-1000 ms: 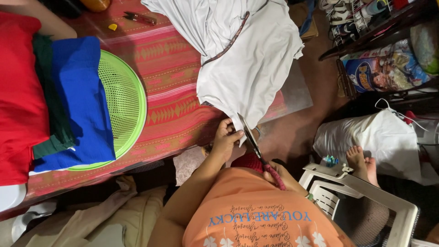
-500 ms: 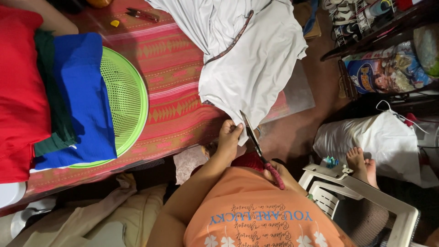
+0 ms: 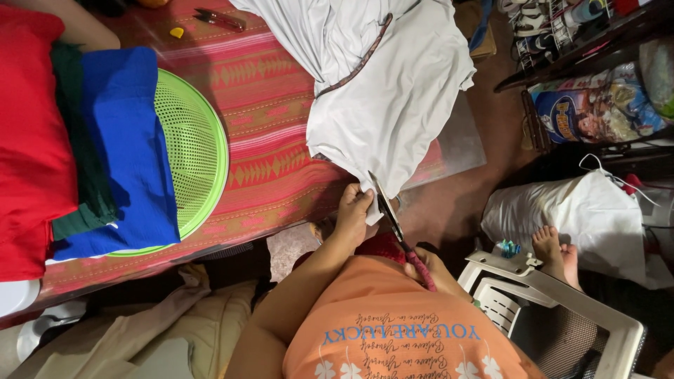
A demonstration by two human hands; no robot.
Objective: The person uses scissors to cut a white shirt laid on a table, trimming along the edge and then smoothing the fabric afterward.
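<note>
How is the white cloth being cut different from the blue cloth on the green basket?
The white cloth is spread loose and rumpled, its edge hanging over the table's side; the blue cloth lies folded flat across the green basket. The left hand grips the white cloth while scissors in the right hand bite into it; nothing touches the blue cloth. Both rest over the red patterned table cover.

White cloth (image 3: 382, 112): plain white, a dark strip across it
Scissors (image 3: 400, 238): dark blades, red handles
Tablecloth (image 3: 263, 133): red and pink stripes with diamond bands
Basket (image 3: 193, 151): lime green (perforated all over)
Folded fabrics: red (image 3: 28, 140), dark green (image 3: 81, 161), royal blue (image 3: 130, 140)
Shirt (image 3: 393, 330): orange, blue lettering, white flowers
Chair (image 3: 554, 302): white
</note>
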